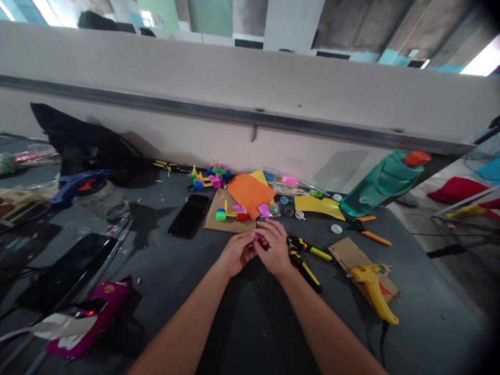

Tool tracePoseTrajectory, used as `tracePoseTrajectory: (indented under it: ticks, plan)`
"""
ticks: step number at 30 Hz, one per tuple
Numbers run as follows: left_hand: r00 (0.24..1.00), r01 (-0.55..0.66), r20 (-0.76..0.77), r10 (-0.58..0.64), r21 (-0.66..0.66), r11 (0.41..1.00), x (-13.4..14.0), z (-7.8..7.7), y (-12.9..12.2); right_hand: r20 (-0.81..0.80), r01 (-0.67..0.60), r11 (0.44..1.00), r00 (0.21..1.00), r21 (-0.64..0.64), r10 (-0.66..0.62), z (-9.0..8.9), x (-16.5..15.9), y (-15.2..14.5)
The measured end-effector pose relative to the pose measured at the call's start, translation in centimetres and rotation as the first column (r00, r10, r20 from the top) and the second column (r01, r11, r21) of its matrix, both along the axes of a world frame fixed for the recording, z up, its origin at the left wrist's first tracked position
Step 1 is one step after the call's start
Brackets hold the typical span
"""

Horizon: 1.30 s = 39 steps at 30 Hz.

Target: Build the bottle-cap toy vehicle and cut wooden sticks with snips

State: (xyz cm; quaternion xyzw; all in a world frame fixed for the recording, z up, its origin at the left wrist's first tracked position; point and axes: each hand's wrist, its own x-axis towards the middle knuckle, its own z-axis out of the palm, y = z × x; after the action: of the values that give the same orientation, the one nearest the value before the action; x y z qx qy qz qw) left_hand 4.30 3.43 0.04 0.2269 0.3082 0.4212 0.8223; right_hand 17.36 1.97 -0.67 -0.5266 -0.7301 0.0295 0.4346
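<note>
My left hand (237,254) and my right hand (275,247) meet at the middle of the dark table, fingers pinched together. Between their fingertips shows a small purple piece (257,237), mostly hidden, its kind too small to make out. Just beyond the hands lies a pink plastic part (264,210) beside a clear bag. A small toy vehicle (232,213) with green and red wheels and a yellow body rests on a piece of cardboard (211,221). Orange paper (252,191) covers part of that cardboard. Black and yellow pliers (307,268) lie right of my right hand.
A yellow glue gun (373,291) sits on cardboard at the right, near a tilted teal bottle (380,185) and orange-handled pliers (373,234). Leftward are a black phone (189,216), a magenta power strip (105,307) and a spray bottle (103,198). A low partition (195,73) closes the back.
</note>
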Motion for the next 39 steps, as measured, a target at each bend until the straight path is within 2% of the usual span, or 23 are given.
tracePoseTrajectory:
  ticks: [16, 22, 39]
  plan:
    - [1.0, 0.005, 0.012, -0.005, -0.01, 1.0, 0.05, 0.01, -0.01, -0.013, 0.002, 1.0, 1.0, 0.008, -0.002, -0.03, 0.21, 0.12]
    - [1.0, -0.004, 0.003, 0.004, 0.003, 1.0, 0.06, -0.09, -0.03, 0.035, -0.031, 1.0, 0.999, 0.007, 0.031, -0.06, 0.29, 0.09]
    - [0.999, -0.026, 0.018, 0.027, -0.028, 0.999, 0.15, 0.0, 0.03, 0.01, -0.006, 1.0, 1.0, -0.003, 0.006, 0.02, 0.24, 0.13]
